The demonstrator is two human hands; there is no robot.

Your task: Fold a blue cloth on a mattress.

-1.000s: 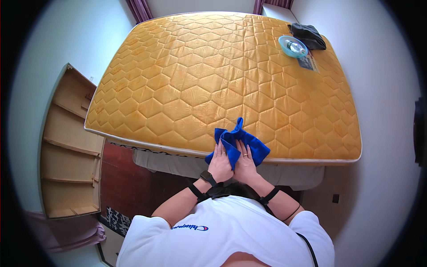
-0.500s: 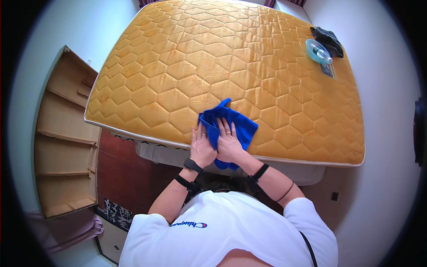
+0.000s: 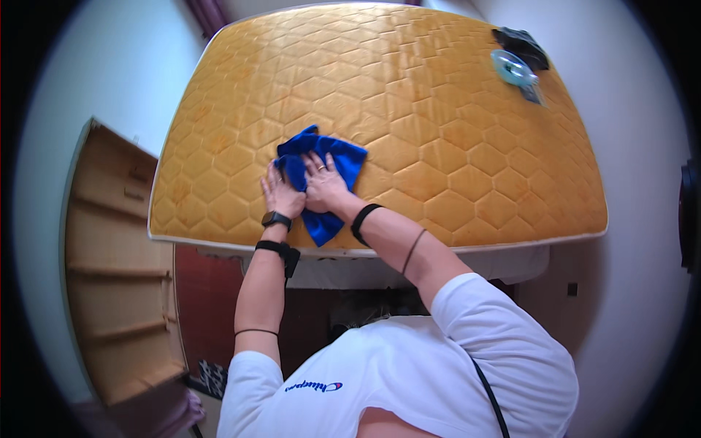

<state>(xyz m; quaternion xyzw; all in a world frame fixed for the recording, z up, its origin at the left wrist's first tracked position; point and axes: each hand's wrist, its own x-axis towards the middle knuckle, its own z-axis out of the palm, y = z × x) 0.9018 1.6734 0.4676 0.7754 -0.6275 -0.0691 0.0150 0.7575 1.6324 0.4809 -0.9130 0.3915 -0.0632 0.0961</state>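
A blue cloth [image 3: 347, 157] lies crumpled on the yellow quilted mattress [image 3: 453, 160], left of its middle. My right hand [image 3: 326, 186] presses flat on the cloth with fingers stretched and a little apart; a ring shows on one finger. Against the cloth's left edge rests my left hand [image 3: 283, 193], its fingers also stretched out and partly over the fabric. The two hands touch near the thumbs. One corner of the cloth hangs toward me from beneath the right hand.
At the mattress's far right are a clear light-blue bowl [image 3: 504, 67] with a transparent bottle in it, a dark bag [image 3: 524, 47] and a small flat packet [image 3: 531, 95]. An open wooden shelf unit [image 3: 120, 270] stands on the left. A white wall [image 3: 621, 146] runs along the right.
Both hands and the blue cloth have slid away from me and leftward over the mattress. My arms reach out farther, and the whole view has shifted a little.
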